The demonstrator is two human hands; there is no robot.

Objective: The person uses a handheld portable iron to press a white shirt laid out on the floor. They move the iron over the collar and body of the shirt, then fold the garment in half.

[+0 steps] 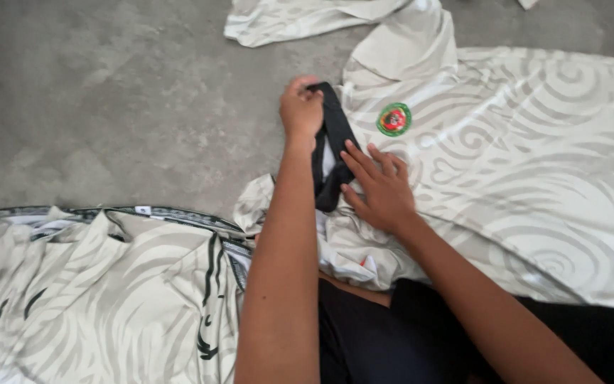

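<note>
Grey floor lies under the shirt (520, 163). Your left hand (301, 108) pinches its black collar (332, 146), maybe to pull it straight, while your right hand (381, 188) lies flat, fingers spread, pinning the cloth.

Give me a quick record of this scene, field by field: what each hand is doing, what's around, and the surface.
left hand: closed on the black collar of the shirt
right hand: flat, fingers spread, pressing the shirt beside the collar
shirt: cream with pale swirl pattern, round green and red badge, spread out
second garment: same pattern, black trim, crumpled at lower left
third garment: top edge, partly out of view
surface: grey floor
</note>
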